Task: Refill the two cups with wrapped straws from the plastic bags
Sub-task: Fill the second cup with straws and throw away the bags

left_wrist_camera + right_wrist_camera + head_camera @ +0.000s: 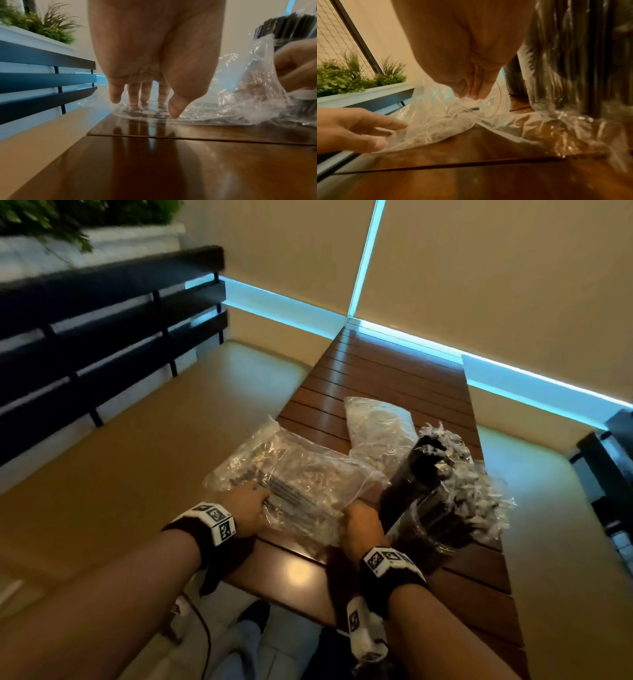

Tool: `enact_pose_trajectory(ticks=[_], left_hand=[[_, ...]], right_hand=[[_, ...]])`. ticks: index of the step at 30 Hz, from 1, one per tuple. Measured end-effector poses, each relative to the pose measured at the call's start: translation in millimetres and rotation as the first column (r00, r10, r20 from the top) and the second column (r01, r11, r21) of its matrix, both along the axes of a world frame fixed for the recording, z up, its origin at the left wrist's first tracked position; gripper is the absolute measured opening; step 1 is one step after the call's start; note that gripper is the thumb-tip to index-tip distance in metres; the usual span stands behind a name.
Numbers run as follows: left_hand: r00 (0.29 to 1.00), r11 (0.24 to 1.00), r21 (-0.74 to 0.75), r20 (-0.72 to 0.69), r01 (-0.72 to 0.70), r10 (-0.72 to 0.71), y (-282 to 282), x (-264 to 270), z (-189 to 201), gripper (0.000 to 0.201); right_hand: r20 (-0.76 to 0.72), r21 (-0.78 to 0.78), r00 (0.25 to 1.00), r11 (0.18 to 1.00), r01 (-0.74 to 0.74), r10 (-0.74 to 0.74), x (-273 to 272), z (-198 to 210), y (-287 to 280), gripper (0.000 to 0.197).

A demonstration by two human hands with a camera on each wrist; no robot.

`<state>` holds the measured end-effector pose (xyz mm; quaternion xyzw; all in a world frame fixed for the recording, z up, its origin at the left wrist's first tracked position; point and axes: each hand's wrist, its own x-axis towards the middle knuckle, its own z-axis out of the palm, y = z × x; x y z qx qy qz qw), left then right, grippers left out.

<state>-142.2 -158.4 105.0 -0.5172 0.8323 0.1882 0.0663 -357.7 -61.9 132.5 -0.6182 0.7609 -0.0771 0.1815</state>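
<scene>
A clear plastic bag [308, 474] of dark wrapped straws lies at the near left of the wooden table [394, 364], partly over its left edge. My left hand [251, 501] rests on the bag's left end, fingers [133, 97] straight and tips touching the plastic. My right hand [356, 515] pinches the bag's crumpled rim [471, 100] and lifts it slightly. Just right of that hand stand two clear cups, the near cup [435, 529] and the far cup [411, 474], both packed with black wrapped straws. A second bag [376, 422] lies behind.
A dark slatted railing [102, 337] runs along the left, with a planter of greenery [68, 234] above it. A dark chair [613, 474] stands at the right edge. Tan floor lies left of the table. The cups stand close beside my right wrist.
</scene>
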Motion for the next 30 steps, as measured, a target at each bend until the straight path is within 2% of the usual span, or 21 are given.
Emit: enact_pose_trajectory(ticks=[4,7,10,11,13,15,17,18,19,21,24,30], left_hand=[[0.996,0.996,-0.026,0.005,0.085,-0.085,-5.3,5.9,-3.0,0.045],[0.994,0.993,-0.037,0.006,0.110,-0.110,-8.1,11.5,-2.2,0.028],[0.995,0.995,-0.068,-0.056,0.074,-0.078,-9.2,14.0,-5.4,0.022],[0.994,0.995,-0.079,-0.084,0.060,-0.067,-10.3,14.3,-7.8,0.021],[0.989,0.997,-0.079,-0.143,0.018,-0.029,-9.2,13.1,-10.3,0.022],[0.982,0.997,-0.079,-0.187,-0.014,-0.001,-6.5,9.5,-12.7,0.022],[0.968,0.995,-0.079,-0.249,-0.057,0.036,-3.0,8.3,-15.2,0.016],[0.952,0.993,-0.078,-0.298,-0.092,0.065,-0.9,9.0,-16.1,0.016],[0.937,0.988,-0.086,-0.336,-0.130,0.094,0.5,10.2,-18.0,0.024],[0.928,0.977,-0.111,-0.350,-0.180,0.131,2.7,13.8,-19.5,0.039],[0.946,0.967,-0.143,-0.282,-0.210,0.163,2.7,16.2,-18.1,0.039],[0.963,0.963,-0.167,-0.205,-0.212,0.176,-8.5,14.3,-23.2,0.056]], right_hand=[[0.034,0.020,0.999,0.999,-0.030,0.029,8.6,-5.1,-20.0,0.022],[0.033,0.261,0.990,0.955,-0.138,0.134,23.6,-1.1,-21.1,0.028],[0.014,0.453,0.991,0.883,-0.126,0.134,29.0,-9.4,-22.5,0.022],[-0.033,0.466,0.985,0.874,-0.136,0.171,29.4,-7.3,-24.9,0.023],[-0.004,0.501,0.980,0.848,-0.171,0.200,35.3,14.6,-21.2,0.029],[0.057,0.569,0.991,0.812,-0.132,0.122,36.4,25.1,-17.0,0.031],[0.083,0.542,0.991,0.829,-0.137,0.109,37.3,26.9,-15.7,0.022],[0.083,0.560,0.994,0.821,-0.110,0.076,38.3,23.9,-14.4,0.023],[0.066,0.577,0.996,0.812,-0.082,0.054,39.3,19.3,-14.4,0.031],[0.002,0.606,0.995,0.792,-0.081,0.101,41.1,14.9,-17.3,0.054],[0.035,0.708,0.982,0.689,-0.157,0.187,47.5,21.3,-17.5,0.049],[-0.084,0.631,0.924,0.737,-0.241,0.374,43.9,10.0,-8.4,0.059]])
